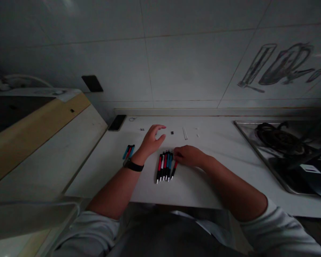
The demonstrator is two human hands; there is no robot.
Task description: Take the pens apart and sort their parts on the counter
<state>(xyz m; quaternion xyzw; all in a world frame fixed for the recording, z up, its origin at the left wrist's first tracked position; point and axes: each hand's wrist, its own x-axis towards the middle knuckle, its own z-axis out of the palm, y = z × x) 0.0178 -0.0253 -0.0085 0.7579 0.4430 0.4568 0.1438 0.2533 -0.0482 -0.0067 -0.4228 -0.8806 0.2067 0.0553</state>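
Several red, white and blue pens (pixel 164 166) with black grips lie side by side on the white counter (pixel 107 178), their metal tips toward me. My right hand (pixel 188 155) has its fingers closed on the upper end of a red pen (pixel 174 170) at the right of this row; the fingertips partly hide it. Above the row, my left hand (pixel 153 138) hovers with thumb and fingers apart and nothing between them. Beyond the hands lie small black pieces (pixel 172 132), thin white sticks (pixel 185 133) and tiny white bits (pixel 198 135).
Left of my left wrist lie blue and red pen parts (pixel 128 151). A phone (pixel 117 122) rests at the back left near a thin ring (pixel 133 119) and small metal pieces (pixel 142 129). A gas stove (pixel 280 142) is on the right, a wooden-edged cabinet (pixel 42 132) on the left.
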